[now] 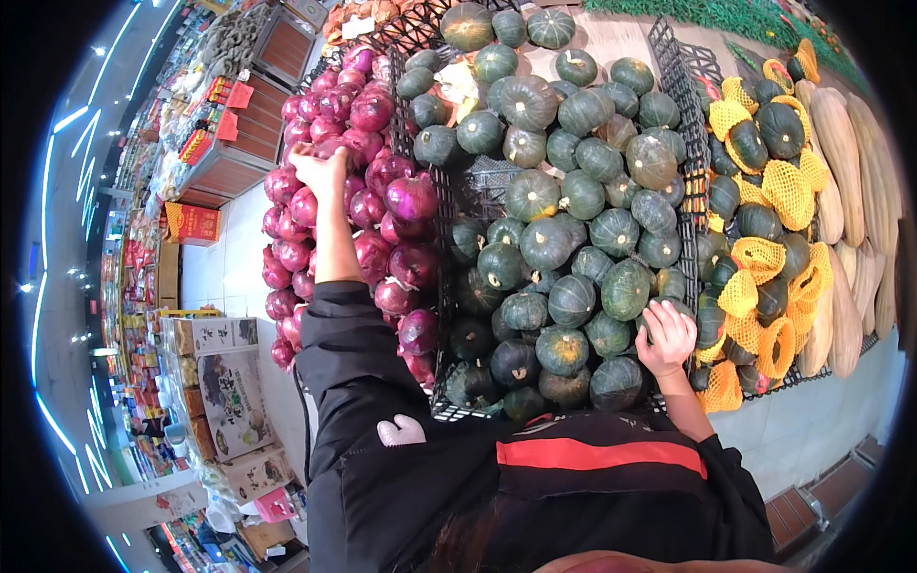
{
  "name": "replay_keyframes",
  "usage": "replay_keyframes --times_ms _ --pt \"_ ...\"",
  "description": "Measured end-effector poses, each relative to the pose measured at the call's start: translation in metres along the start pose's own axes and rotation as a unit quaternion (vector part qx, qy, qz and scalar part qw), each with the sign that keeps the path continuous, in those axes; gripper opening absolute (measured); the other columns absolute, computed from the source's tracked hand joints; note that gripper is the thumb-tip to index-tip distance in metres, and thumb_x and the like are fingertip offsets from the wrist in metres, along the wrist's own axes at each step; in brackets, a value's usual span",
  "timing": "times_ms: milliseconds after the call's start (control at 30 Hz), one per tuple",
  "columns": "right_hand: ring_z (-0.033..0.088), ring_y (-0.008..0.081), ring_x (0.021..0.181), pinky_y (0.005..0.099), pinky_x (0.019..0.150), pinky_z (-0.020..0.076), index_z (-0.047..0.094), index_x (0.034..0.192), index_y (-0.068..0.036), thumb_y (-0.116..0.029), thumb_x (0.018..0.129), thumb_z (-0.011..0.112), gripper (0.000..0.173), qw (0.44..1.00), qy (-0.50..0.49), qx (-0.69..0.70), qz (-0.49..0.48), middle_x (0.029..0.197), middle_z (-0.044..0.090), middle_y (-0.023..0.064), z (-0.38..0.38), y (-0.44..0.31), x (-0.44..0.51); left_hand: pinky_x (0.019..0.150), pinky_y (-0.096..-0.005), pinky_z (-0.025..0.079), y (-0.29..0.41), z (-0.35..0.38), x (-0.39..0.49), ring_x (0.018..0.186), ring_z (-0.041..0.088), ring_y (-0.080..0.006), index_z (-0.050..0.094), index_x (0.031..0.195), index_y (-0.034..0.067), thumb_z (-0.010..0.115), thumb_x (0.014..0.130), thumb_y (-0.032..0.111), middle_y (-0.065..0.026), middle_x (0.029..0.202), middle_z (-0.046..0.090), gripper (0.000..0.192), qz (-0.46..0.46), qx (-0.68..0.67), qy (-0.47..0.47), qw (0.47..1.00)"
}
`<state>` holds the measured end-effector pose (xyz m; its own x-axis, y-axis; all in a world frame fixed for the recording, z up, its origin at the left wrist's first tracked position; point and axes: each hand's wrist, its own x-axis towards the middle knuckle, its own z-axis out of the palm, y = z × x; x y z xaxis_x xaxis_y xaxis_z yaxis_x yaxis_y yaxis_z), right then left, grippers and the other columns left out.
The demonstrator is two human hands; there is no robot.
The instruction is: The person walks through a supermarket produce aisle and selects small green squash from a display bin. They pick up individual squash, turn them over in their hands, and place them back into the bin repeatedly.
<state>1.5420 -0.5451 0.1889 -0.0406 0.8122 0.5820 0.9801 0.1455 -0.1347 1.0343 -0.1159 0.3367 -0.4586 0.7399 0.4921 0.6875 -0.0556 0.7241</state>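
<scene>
My left hand (320, 168) reaches out over a heap of red onions (372, 251) and has its fingers around a red onion (326, 148) near the heap's outer side. My right hand (666, 336) rests at the near right edge of the pile of dark green squashes (548, 243), its fingertips touching one of them; its palm side is hidden partly by the angle. Some squashes near the middle of the pile have orange patches. A black plastic crate wall (444, 251) stands between the onions and the squashes.
Right of another black crate wall (691, 179) lie squashes in yellow foam nets (788, 193), then long pale gourds (838, 165). Cardboard boxes (233, 401) are stacked at the left, below a red box (192, 222) on the floor. Green artificial grass (716, 14) runs along the far edge.
</scene>
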Motion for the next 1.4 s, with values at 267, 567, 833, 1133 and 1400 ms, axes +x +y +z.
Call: replay_keyframes --times_ms 267,567,833,1133,1400 --pt "0.069 0.0192 0.119 0.0393 0.106 0.0426 0.078 0.109 -0.016 -0.022 0.082 0.074 0.028 1.0 0.005 0.002 0.001 0.125 0.076 -0.0009 -0.003 -0.002 0.004 0.116 -0.0454 0.047 0.067 0.137 -0.056 0.139 0.055 -0.0368 0.063 0.14 0.009 0.09 0.073 0.047 -0.0213 0.148 0.059 0.082 0.252 0.193 -0.431 0.845" --pt "0.069 0.0158 0.117 0.0392 0.103 0.0441 0.079 0.107 -0.019 -0.028 0.085 0.071 0.025 1.0 -0.012 -0.016 -0.006 0.123 0.075 -0.0033 -0.001 0.002 -0.001 0.109 -0.0466 0.053 0.073 0.204 -0.115 0.133 0.06 -0.0375 0.053 0.149 0.015 0.097 0.054 0.038 -0.0224 0.144 0.059 0.107 0.168 0.294 -0.42 0.842" --pt "0.069 0.0163 0.116 0.0385 0.098 0.0468 0.079 0.105 -0.019 -0.023 0.08 0.073 0.026 1.0 0.019 -0.013 -0.002 0.122 0.075 -0.003 0.001 -0.001 0.002 0.111 -0.0398 0.049 0.109 0.126 -0.111 0.122 0.066 -0.0267 0.063 0.141 0.005 0.092 0.072 0.037 -0.0141 0.129 0.073 0.081 0.146 0.161 -0.832 0.51" --pt "0.068 0.0154 0.118 0.0395 0.107 0.0398 0.079 0.105 -0.021 -0.027 0.081 0.072 0.026 1.0 0.008 -0.017 0.008 0.122 0.075 -0.0038 0.003 -0.001 -0.001 0.111 -0.0481 0.049 0.201 0.164 -0.246 0.141 0.052 -0.0346 0.057 0.144 0.014 0.081 0.073 0.01 -0.0128 0.148 0.056 0.075 0.527 0.061 -0.447 0.72" --pt "0.068 0.0172 0.118 0.0396 0.105 0.0422 0.078 0.106 -0.018 -0.027 0.081 0.073 0.026 1.0 -0.013 0.001 0.022 0.121 0.075 -0.0023 -0.004 -0.003 0.006 0.105 -0.0464 0.055 0.206 0.185 -0.248 0.123 0.06 -0.0419 0.063 0.135 0.013 0.083 0.058 0.012 -0.0151 0.126 0.066 0.079 0.473 0.051 -0.508 0.718"
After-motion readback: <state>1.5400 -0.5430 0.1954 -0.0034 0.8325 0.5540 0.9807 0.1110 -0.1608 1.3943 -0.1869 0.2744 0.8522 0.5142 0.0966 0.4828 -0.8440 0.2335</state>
